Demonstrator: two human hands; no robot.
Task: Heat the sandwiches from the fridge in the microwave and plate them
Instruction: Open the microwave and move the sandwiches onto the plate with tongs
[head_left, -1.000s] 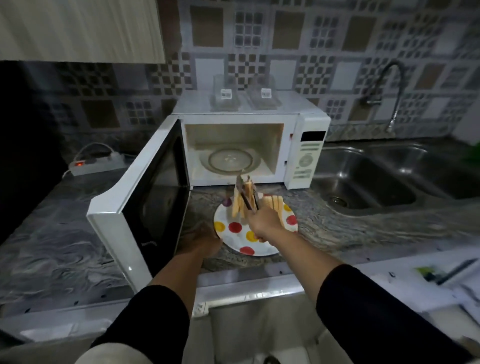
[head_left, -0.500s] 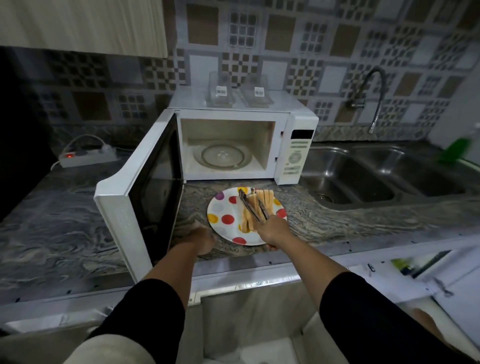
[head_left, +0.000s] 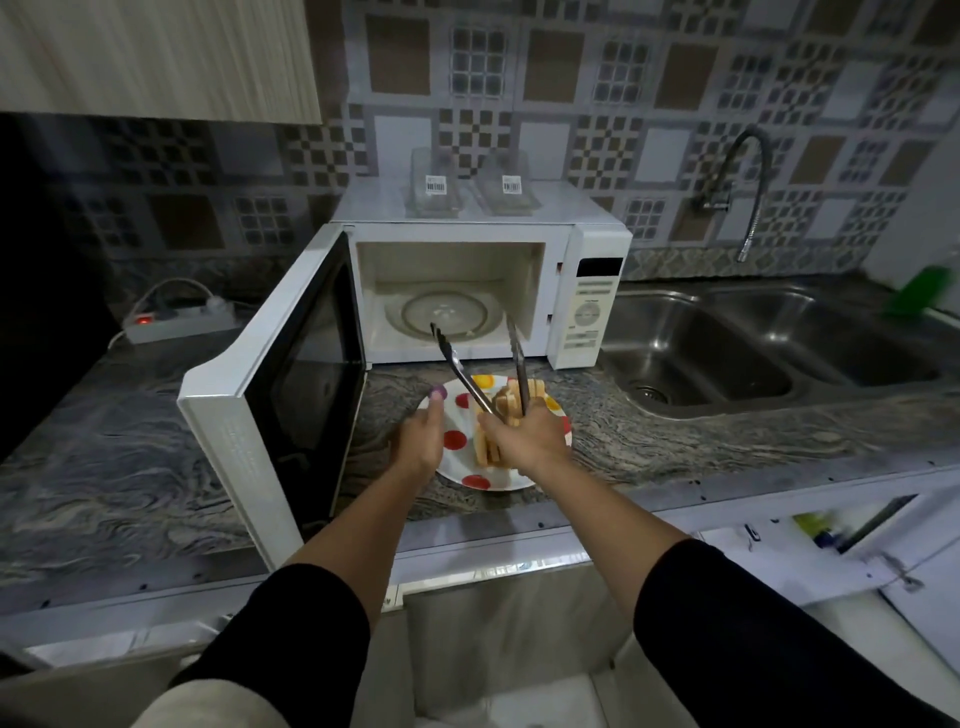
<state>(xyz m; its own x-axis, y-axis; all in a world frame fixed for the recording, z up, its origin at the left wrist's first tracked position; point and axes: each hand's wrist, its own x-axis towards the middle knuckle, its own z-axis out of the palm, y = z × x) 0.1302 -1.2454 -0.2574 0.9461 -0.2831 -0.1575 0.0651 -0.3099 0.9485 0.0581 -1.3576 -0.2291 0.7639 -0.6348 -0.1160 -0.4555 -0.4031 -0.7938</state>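
A white plate with coloured dots sits on the counter in front of the open white microwave. Sandwich pieces stand on edge on the plate. My right hand grips metal tongs, whose arms are spread apart and empty, pointing up toward the microwave's mouth. My left hand rests on the plate's left rim. The microwave's glass turntable is bare. Its door swings wide open to the left.
Two clear plastic containers lie on top of the microwave. A double steel sink with a tall tap is at the right. A power strip lies at the back left. A cabinet door hangs open at lower right.
The tongs let go of the sandwich pieces and now stand spread and empty above the plate. My left hand moved from the counter onto the plate's rim.
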